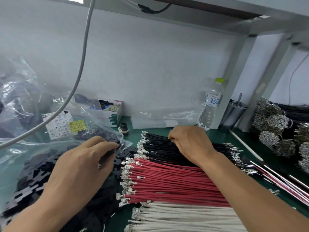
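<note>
Nearest the camera, a row of white insulated wires [184,218] with metal terminals is lying across the green desk [133,133]. Just beyond it, touching, a band of red insulated wires [167,181] is lying the same way, and beyond that a band of black insulated wires [160,145].

The left hand [80,166] is resting on a heap of small black plastic pieces [33,180] left of the wires. Its grip is curled, pinching one black piece [107,155] between thumb and fingers at the mouth of a clear plastic bag [25,101] with a white and yellow label.

The right hand [189,144] is reaching over the red band onto the black insulated wires. Its grip is curled down and pinching into the far strands.

Farther back, a small black cylinder [123,128] wrapped with rubber bands, an open white cardboard box [113,115], a clear water bottle [210,108] with a green cap and a dark lidded tumbler [234,114] are standing along the wall.
</note>
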